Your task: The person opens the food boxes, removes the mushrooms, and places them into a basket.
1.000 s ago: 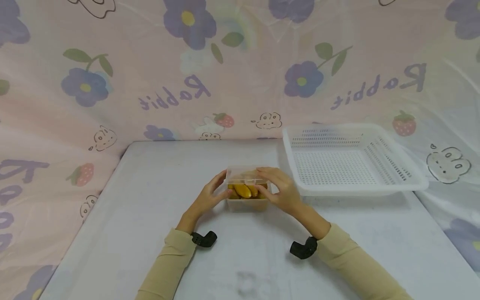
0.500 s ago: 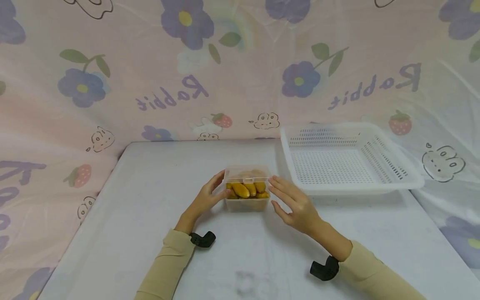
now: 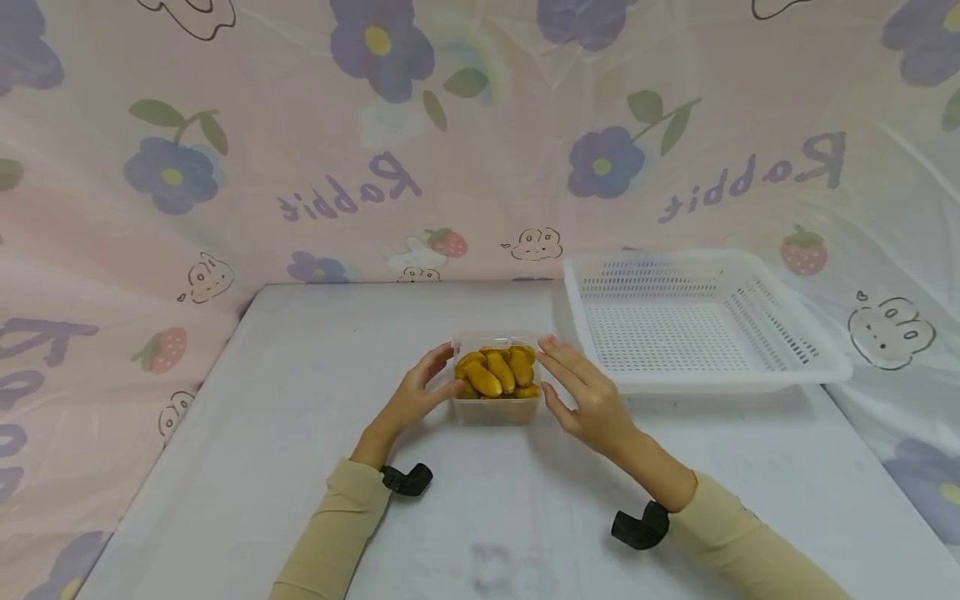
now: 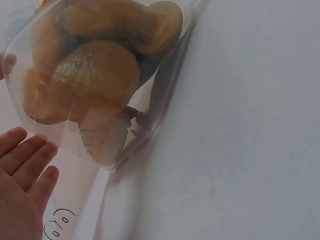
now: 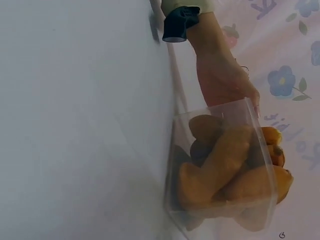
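1. As the lid (image 3: 501, 342) is tipped farther back, the yellow pieces (image 3: 482, 380) are exposed.
2. The clear box (image 3: 495, 413) is set left of the basket (image 3: 723, 385).
3. It is touched by the relaxed left hand (image 3: 409, 398); the right hand (image 3: 596, 407) is spread beside it.

a white perforated basket (image 3: 697, 379) sits at the far right corner of the white worktop (image 3: 322, 367), hiding that corner from me. beyond the far edge hangs a pale pink cloth (image 3: 487, 183) printed with purple flowers (image 3: 168, 175), strawberries (image 3: 804, 254), rabbit faces (image 3: 891, 335) and mirror-written lettering (image 3: 836, 154).
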Motion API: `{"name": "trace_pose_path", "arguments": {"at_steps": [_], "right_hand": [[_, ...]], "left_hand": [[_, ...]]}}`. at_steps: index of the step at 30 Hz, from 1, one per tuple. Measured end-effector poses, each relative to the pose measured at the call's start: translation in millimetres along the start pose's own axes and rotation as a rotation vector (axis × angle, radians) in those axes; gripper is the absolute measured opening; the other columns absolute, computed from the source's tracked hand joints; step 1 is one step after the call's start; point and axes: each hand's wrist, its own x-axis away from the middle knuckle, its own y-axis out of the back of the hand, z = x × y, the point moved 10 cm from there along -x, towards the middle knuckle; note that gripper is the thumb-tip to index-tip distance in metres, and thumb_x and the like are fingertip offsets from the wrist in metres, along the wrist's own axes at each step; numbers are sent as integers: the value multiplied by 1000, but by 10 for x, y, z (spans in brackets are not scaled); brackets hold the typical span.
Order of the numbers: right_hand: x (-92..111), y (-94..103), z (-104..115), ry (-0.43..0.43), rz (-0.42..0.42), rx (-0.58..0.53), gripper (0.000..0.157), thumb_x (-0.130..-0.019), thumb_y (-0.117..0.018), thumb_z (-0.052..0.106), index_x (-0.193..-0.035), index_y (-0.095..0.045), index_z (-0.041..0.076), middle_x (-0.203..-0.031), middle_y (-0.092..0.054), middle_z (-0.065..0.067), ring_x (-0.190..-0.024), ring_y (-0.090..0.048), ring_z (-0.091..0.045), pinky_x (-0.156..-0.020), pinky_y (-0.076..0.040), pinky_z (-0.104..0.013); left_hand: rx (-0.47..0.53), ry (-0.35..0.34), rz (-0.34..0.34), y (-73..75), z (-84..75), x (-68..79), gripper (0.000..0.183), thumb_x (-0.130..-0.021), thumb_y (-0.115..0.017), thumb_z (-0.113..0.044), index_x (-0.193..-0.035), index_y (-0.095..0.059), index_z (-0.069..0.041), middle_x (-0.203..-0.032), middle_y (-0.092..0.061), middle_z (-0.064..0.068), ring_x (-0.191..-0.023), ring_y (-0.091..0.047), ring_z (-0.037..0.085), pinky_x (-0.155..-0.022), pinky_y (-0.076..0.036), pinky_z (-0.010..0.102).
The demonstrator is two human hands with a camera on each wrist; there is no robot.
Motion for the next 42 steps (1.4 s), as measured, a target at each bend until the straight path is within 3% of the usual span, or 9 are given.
{"name": "trace_pose_path", "arguments": {"at_steps": [5, 11, 14, 20, 42], "right_hand": [[-87, -22, -77, -35, 5, 18, 34, -96, -53, 14, -119, -63, -10, -125, -64, -25, -112, -64, -39, -109, -47, -33], [-207, -57, -154, -92, 38, 40, 42, -77, -69, -1, -117, -63, -11, -124, -64, -25, -113, -65, -38, -94, -54, -42], [-256, -65, -189, -118, 41, 42, 45, -73, -73, -5, -117, -63, -11, -123, -65, -26, -113, -64, -39, -90, -56, -43], [-321, -83, -287, -179, 49, 9, 44, -76, -72, -3, -118, -62, -11, -125, -64, -26, -114, -63, -40, -91, -56, -45], [-468, -224, -623, -305, 93, -41, 45, -81, -70, 0, -123, -59, -10, -130, -61, -25, -119, -61, -40, -97, -54, -48]], "left_hand": [[10, -31, -18, 20, -19, -5, 63, -91, -66, -14, -146, -35, -6, -154, -38, 14, -146, -34, 32, -123, -27, 47], [22, -41, -25, 26, -15, 9, 63, -91, -66, -14, -146, -36, -7, -155, -38, 13, -147, -33, 31, -123, -26, 47], [31, -57, -23, 15, -18, 5, 62, -91, -65, -12, -146, -36, -6, -155, -38, 15, -146, -33, 32, -122, -27, 47], [56, -111, -10, -16, -55, -9, 61, -92, -61, -4, -146, -34, -1, -154, -35, 24, -146, -32, 36, -122, -27, 51], [48, -106, 54, -84, -105, -19, 65, -94, -60, -8, -151, -28, -3, -158, -28, 21, -149, -24, 34, -125, -19, 51]]}}
